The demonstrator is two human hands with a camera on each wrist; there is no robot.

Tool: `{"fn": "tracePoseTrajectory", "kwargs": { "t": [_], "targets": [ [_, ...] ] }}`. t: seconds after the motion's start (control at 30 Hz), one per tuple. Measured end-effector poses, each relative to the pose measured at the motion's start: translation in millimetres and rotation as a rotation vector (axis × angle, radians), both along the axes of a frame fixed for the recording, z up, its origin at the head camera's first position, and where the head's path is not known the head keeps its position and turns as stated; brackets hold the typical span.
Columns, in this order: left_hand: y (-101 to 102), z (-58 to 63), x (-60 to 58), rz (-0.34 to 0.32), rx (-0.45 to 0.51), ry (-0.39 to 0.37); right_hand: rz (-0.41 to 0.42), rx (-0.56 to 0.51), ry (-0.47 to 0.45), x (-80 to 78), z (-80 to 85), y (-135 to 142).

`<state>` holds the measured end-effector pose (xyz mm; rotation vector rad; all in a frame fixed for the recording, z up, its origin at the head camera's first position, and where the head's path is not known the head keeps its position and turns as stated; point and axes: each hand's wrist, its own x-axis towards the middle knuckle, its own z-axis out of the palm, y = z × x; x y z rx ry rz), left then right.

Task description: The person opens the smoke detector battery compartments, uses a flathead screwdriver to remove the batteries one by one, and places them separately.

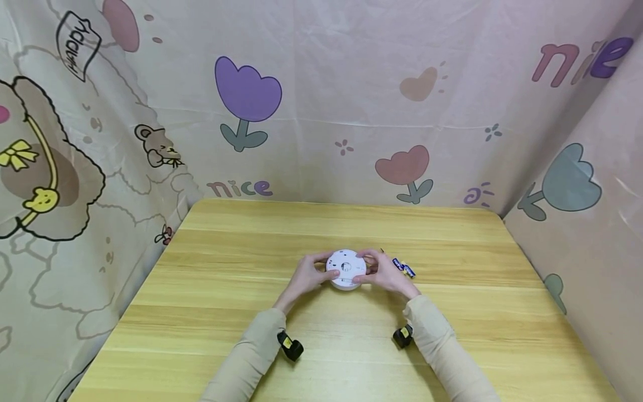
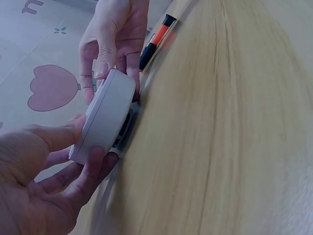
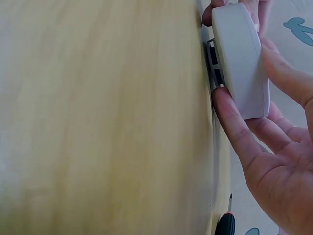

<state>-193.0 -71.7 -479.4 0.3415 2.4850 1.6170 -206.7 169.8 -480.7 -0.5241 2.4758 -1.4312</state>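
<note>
Both hands hold a round white smoke detector point(image 1: 346, 266) just above the table, its flat, marked back face turned up. My left hand point(image 1: 307, 274) grips its left side, thumb on the upper face and fingers curled under the rim. On the opposite side my right hand point(image 1: 388, 273) grips it the same way. The wrist views show the smooth side wall of the detector point(image 2: 108, 115) and dark slots on its underside, which faces the tabletop. Past the right hand lies a screwdriver point(image 2: 156, 43) with a black and orange handle.
Two small blue-and-white pieces with yellow marks point(image 1: 404, 268) lie on the wooden table point(image 1: 226, 335), right of the right hand. A printed curtain point(image 1: 321, 100) hangs along the table's back and sides. Black camera mounts point(image 1: 291, 347) sit at both wrists.
</note>
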Motion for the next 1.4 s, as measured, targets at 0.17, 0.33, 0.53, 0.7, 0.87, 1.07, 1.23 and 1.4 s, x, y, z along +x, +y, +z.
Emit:
{"fn": "tracePoseTrajectory", "kwargs": {
  "t": [0.17,0.33,0.53,0.7,0.87,1.07,1.23,1.4],
  "targets": [
    [0,-0.8,-0.5,0.016,0.001,0.02,0.001,-0.002,0.014,0.3,-0.9,-1],
    [1,-1.1,-0.6,0.024,-0.001,0.026,0.006,-0.027,0.013,0.7,-1.8,-1],
    [3,-0.9,0.2,0.031,0.013,0.015,0.02,-0.069,-0.003,1.4,-2.6,1],
    [2,-0.9,1.7,0.022,0.041,-0.026,0.006,-0.092,-0.028,2.0,-5.1,2],
    [0,-5.5,3.1,0.034,0.035,-0.062,-0.001,-0.095,-0.083,4.6,-8.4,3],
    [0,-8.2,2.3,0.024,0.048,-0.057,0.046,-0.087,-0.111,4.7,-9.2,4],
    [1,-10.3,0.4,0.008,0.083,-0.059,0.033,-0.124,-0.171,4.4,-8.6,4],
    [1,-11.5,-0.4,0.015,0.085,-0.058,0.023,-0.144,-0.172,4.6,-10.4,4]
  ]
}}
